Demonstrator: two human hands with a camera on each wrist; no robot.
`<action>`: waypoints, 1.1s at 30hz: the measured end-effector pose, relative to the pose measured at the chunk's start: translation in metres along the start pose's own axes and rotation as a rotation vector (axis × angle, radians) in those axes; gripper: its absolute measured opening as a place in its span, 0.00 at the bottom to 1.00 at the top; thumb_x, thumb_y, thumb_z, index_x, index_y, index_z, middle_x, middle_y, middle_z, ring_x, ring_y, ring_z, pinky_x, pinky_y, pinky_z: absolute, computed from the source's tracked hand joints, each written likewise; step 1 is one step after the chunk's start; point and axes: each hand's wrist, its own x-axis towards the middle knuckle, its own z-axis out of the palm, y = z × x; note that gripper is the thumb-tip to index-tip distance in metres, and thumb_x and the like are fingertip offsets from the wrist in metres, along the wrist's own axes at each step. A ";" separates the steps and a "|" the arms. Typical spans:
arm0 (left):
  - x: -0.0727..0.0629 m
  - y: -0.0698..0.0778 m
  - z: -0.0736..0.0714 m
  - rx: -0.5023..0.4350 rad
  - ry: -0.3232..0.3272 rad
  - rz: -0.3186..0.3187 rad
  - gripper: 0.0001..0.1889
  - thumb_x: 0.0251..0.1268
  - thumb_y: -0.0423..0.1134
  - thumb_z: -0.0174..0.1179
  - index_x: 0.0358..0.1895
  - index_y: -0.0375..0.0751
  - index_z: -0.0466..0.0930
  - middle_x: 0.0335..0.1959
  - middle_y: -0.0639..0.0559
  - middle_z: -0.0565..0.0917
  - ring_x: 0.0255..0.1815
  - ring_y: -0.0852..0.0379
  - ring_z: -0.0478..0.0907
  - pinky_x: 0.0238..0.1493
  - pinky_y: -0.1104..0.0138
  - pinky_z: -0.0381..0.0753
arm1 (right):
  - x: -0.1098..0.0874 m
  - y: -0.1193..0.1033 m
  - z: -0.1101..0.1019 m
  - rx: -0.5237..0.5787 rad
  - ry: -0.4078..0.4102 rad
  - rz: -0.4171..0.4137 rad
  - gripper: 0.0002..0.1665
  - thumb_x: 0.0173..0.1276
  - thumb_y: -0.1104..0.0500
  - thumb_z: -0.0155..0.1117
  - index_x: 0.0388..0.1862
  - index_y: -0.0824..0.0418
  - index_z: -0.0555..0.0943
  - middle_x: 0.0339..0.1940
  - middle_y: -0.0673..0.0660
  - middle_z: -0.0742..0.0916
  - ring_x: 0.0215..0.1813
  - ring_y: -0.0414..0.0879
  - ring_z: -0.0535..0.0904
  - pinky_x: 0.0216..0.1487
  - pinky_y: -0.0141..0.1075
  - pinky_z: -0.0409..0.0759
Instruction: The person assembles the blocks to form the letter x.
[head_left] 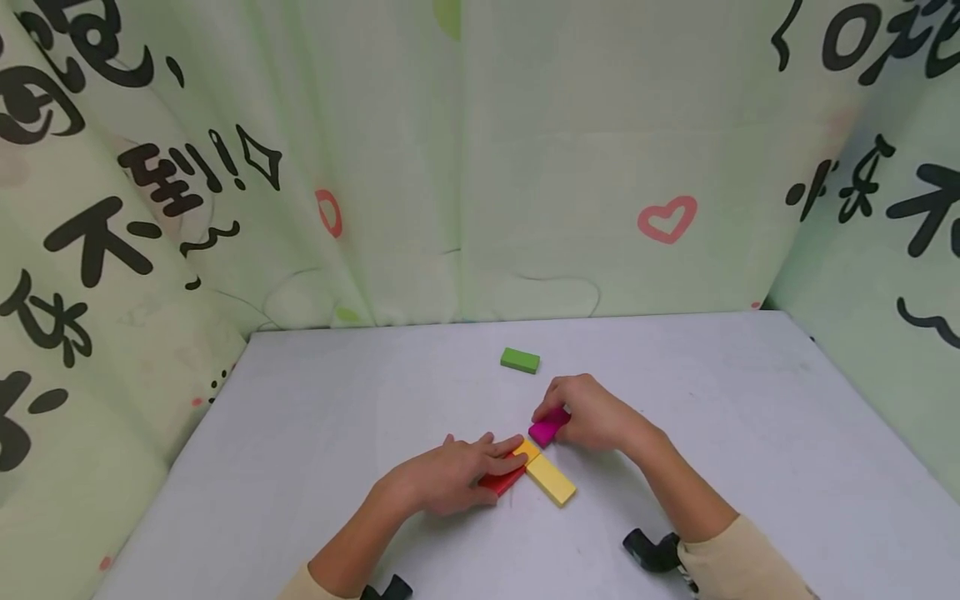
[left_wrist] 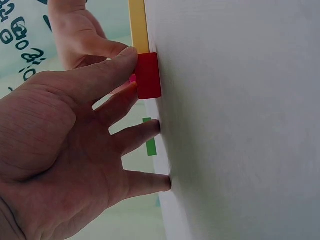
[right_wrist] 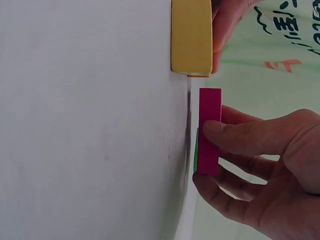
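On the white table my left hand (head_left: 456, 477) pinches a red block (head_left: 506, 482) between thumb and forefinger; its other fingers are spread, tips down at the tabletop. An orange block (head_left: 527, 450) lies against the red one, partly covered by the left fingers. From it a yellow block (head_left: 552, 481) runs toward the near right, forming an angle with the red. My right hand (head_left: 594, 412) grips a magenta block (head_left: 546, 428) just beyond the orange end. In the right wrist view, thumb and fingers hold the magenta block (right_wrist: 209, 107) along its sides, with a gap to the yellow block (right_wrist: 191, 39).
A green block (head_left: 520, 360) lies by itself farther back on the table (head_left: 337, 392). Printed curtains (head_left: 540, 167) hang behind the table and along both sides. Black wrist cameras (head_left: 651, 550) sit by the sleeves.
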 end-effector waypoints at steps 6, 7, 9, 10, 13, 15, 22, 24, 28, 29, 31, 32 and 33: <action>-0.001 0.000 0.000 -0.002 0.002 0.002 0.29 0.78 0.45 0.60 0.79 0.63 0.67 0.84 0.65 0.59 0.85 0.48 0.57 0.77 0.33 0.59 | 0.000 -0.001 0.001 -0.007 -0.011 -0.006 0.16 0.59 0.70 0.78 0.45 0.56 0.93 0.42 0.48 0.87 0.46 0.43 0.81 0.46 0.35 0.86; -0.001 0.000 0.000 -0.003 0.001 0.001 0.29 0.78 0.45 0.60 0.79 0.63 0.67 0.84 0.65 0.59 0.85 0.48 0.57 0.77 0.34 0.59 | 0.000 -0.001 0.001 -0.007 -0.013 -0.013 0.16 0.58 0.70 0.78 0.45 0.57 0.92 0.42 0.48 0.87 0.46 0.43 0.81 0.46 0.35 0.86; -0.001 0.000 0.000 -0.004 0.001 -0.001 0.29 0.78 0.45 0.60 0.79 0.63 0.67 0.84 0.65 0.59 0.85 0.48 0.57 0.77 0.34 0.59 | 0.000 0.000 0.001 -0.007 -0.017 -0.024 0.16 0.58 0.70 0.78 0.44 0.56 0.93 0.42 0.48 0.87 0.46 0.43 0.81 0.46 0.35 0.86; -0.001 0.000 0.000 -0.005 0.001 -0.002 0.29 0.78 0.45 0.60 0.79 0.63 0.67 0.84 0.65 0.59 0.85 0.48 0.57 0.77 0.34 0.59 | 0.001 0.000 0.002 -0.008 -0.019 -0.029 0.16 0.58 0.70 0.78 0.44 0.56 0.93 0.42 0.48 0.87 0.46 0.42 0.81 0.46 0.35 0.86; -0.001 0.000 0.000 -0.008 0.000 -0.003 0.29 0.78 0.45 0.60 0.79 0.63 0.67 0.84 0.65 0.59 0.85 0.48 0.57 0.77 0.33 0.59 | 0.002 0.002 0.003 -0.014 -0.026 -0.041 0.16 0.59 0.71 0.77 0.44 0.55 0.93 0.42 0.48 0.87 0.46 0.42 0.81 0.46 0.34 0.86; -0.001 0.000 0.000 -0.007 -0.001 -0.002 0.29 0.78 0.45 0.60 0.79 0.63 0.67 0.84 0.65 0.59 0.85 0.48 0.57 0.77 0.33 0.59 | 0.003 0.003 0.004 -0.019 -0.030 -0.046 0.16 0.59 0.71 0.77 0.43 0.55 0.93 0.42 0.47 0.87 0.45 0.41 0.81 0.45 0.34 0.86; 0.000 0.000 0.000 -0.001 -0.001 -0.002 0.30 0.78 0.45 0.60 0.79 0.64 0.67 0.84 0.65 0.59 0.85 0.48 0.57 0.77 0.33 0.59 | 0.004 0.004 0.006 -0.029 -0.036 -0.030 0.16 0.59 0.70 0.77 0.44 0.54 0.93 0.42 0.47 0.87 0.46 0.42 0.81 0.46 0.36 0.87; 0.000 0.000 0.000 -0.002 -0.001 -0.002 0.29 0.78 0.45 0.60 0.79 0.63 0.67 0.84 0.66 0.59 0.85 0.48 0.57 0.77 0.33 0.59 | 0.005 0.004 0.006 -0.032 -0.035 -0.023 0.16 0.59 0.70 0.77 0.44 0.54 0.93 0.42 0.47 0.87 0.46 0.42 0.81 0.46 0.36 0.87; 0.000 0.000 0.000 -0.004 0.002 -0.003 0.30 0.78 0.45 0.60 0.79 0.63 0.67 0.84 0.65 0.59 0.85 0.48 0.57 0.77 0.33 0.59 | 0.005 0.002 0.006 -0.026 -0.038 -0.023 0.16 0.59 0.71 0.77 0.44 0.55 0.92 0.42 0.48 0.87 0.46 0.42 0.81 0.46 0.35 0.87; 0.000 0.000 0.000 -0.005 0.002 -0.003 0.30 0.78 0.45 0.60 0.79 0.63 0.67 0.84 0.65 0.59 0.85 0.48 0.57 0.77 0.33 0.59 | 0.004 0.001 0.006 -0.024 -0.039 -0.023 0.16 0.59 0.71 0.77 0.44 0.55 0.92 0.42 0.48 0.87 0.46 0.42 0.81 0.46 0.35 0.87; 0.000 0.000 0.000 -0.005 0.003 -0.003 0.30 0.78 0.45 0.60 0.79 0.63 0.67 0.84 0.65 0.59 0.85 0.48 0.57 0.77 0.33 0.59 | 0.004 0.000 0.006 -0.020 -0.042 -0.027 0.16 0.59 0.71 0.77 0.44 0.55 0.92 0.42 0.48 0.87 0.46 0.42 0.81 0.46 0.35 0.87; 0.000 0.000 0.000 -0.004 0.003 -0.003 0.30 0.78 0.45 0.60 0.79 0.64 0.67 0.84 0.65 0.59 0.85 0.48 0.57 0.77 0.33 0.59 | 0.004 -0.001 0.006 -0.020 -0.044 -0.029 0.16 0.59 0.71 0.77 0.44 0.55 0.92 0.42 0.48 0.87 0.46 0.42 0.81 0.46 0.35 0.87; 0.000 0.000 0.000 -0.004 0.003 -0.002 0.30 0.78 0.45 0.60 0.79 0.63 0.67 0.84 0.65 0.59 0.85 0.48 0.57 0.77 0.33 0.59 | 0.004 -0.001 0.006 -0.021 -0.044 -0.028 0.16 0.59 0.71 0.77 0.44 0.55 0.92 0.42 0.48 0.87 0.46 0.42 0.81 0.46 0.35 0.87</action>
